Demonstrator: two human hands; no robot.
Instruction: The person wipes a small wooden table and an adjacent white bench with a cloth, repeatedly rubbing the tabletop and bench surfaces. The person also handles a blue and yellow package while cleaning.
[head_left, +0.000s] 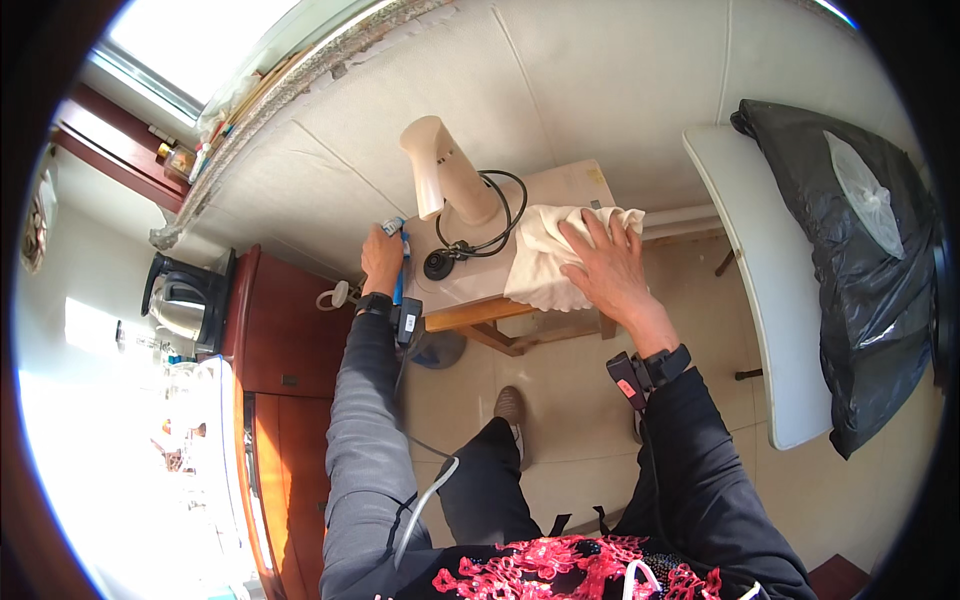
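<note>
My right hand (609, 266) lies spread over a cream cloth (540, 262) on the right part of a small wooden table (457, 292). My left hand (382, 259) is at the table's left edge, fingers curled round a small blue and white item (393, 225), perhaps a tube or packet. A blue strip shows beside that hand; whether it belongs to the held item I cannot tell. Between my hands stands a beige appliance (465, 180) with a spout-like head. Its black cable (517, 214) lies looped on the tabletop, beside a round black base or plug (438, 265).
At right, a black plastic bag (825, 247) rests on a white folding table (750, 262). A red-brown cabinet (289, 322) stands at left, with an electric kettle (180, 304) beyond it. A dark bucket-like thing (439, 349) is under the small table's left side. The wall runs behind.
</note>
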